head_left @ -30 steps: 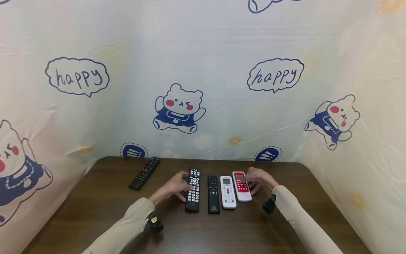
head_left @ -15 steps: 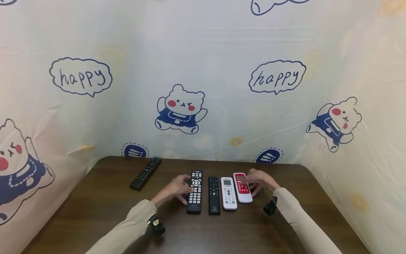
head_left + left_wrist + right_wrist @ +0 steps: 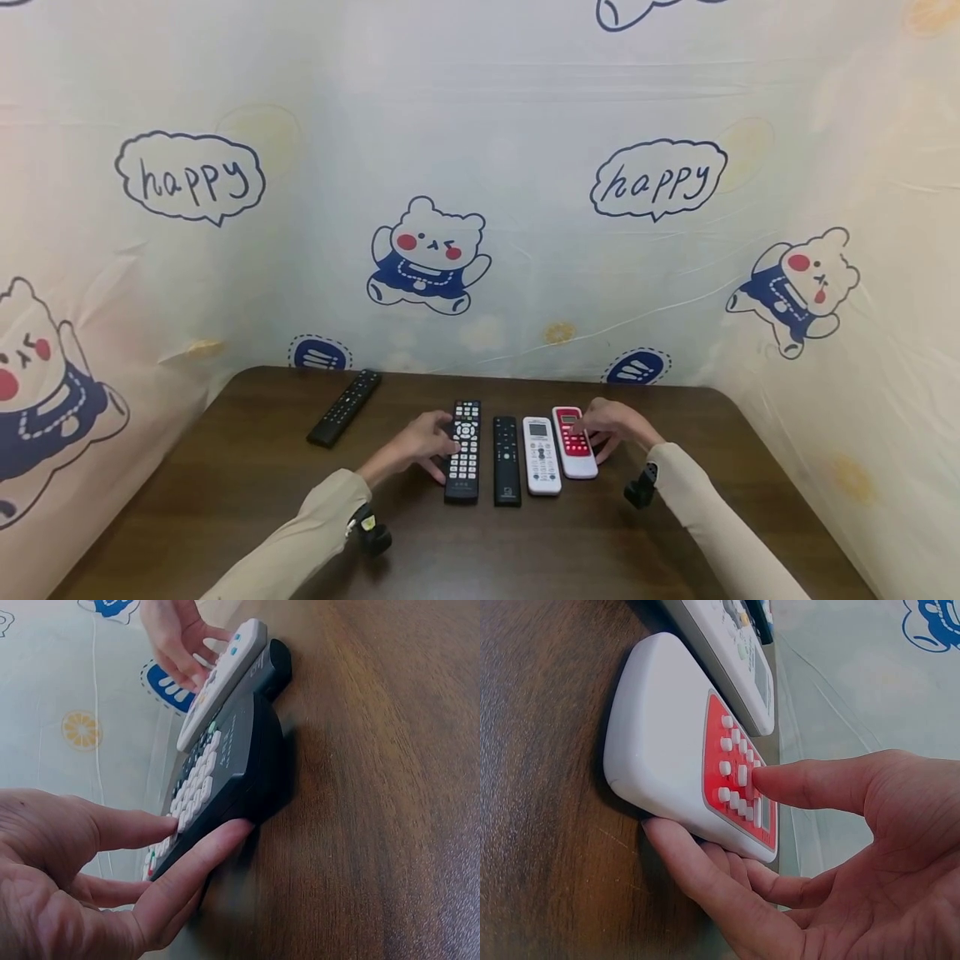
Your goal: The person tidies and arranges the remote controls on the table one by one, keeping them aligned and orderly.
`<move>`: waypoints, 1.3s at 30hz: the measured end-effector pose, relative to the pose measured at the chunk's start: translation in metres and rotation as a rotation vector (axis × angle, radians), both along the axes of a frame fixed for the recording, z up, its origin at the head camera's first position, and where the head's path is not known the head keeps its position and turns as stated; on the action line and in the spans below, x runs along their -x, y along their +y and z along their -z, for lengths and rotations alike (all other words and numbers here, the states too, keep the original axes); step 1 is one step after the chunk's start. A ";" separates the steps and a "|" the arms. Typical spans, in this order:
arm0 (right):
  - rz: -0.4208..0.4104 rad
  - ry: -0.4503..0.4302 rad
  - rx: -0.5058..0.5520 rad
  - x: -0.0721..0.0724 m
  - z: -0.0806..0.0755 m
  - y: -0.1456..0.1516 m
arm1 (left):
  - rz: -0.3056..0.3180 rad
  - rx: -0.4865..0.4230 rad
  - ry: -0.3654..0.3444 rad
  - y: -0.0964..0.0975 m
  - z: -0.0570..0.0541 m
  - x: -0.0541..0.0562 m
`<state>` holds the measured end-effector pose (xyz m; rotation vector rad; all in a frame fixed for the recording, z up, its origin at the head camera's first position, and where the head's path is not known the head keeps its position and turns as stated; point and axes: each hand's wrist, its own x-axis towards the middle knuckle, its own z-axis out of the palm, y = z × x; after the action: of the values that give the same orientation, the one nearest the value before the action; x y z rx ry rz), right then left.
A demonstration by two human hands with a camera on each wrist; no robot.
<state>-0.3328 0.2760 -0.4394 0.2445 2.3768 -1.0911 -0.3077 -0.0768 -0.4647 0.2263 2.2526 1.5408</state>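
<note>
In the head view, my left hand holds a black remote control with white buttons. The left wrist view shows the thumb on its keys and the fingers along its side edge. My right hand holds a white remote control with a red button panel by its right side. Its thumb lies on the red face in the right wrist view, with fingers against the side. Between these two lie a slim black remote and a white remote with a small screen. All four stand roughly side by side.
Another black remote lies slanted at the back left of the brown wooden table. A pale printed curtain with bears and the word happy hangs behind and at both sides.
The black remote with white buttons has slid a little right with my left hand, closer to the slim black one. My right hand has stayed at the red and white remote.
</note>
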 end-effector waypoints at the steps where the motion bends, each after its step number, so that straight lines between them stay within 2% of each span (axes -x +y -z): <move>1: 0.004 0.001 0.003 0.000 0.000 0.000 | -0.002 -0.001 0.000 0.000 -0.001 0.000; 18: 0.043 -0.005 0.014 0.001 0.000 0.003 | -0.038 -0.004 0.025 0.001 -0.001 0.002; 27: 0.023 -0.008 0.005 0.002 0.000 0.002 | -0.055 -0.021 0.028 -0.001 0.000 0.004; 39: 0.024 -0.009 0.007 0.001 0.000 0.003 | -0.054 0.002 0.042 -0.004 -0.002 0.003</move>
<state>-0.3339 0.2793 -0.4397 0.2753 2.3669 -1.1070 -0.3104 -0.0806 -0.4623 0.2013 2.3102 1.5753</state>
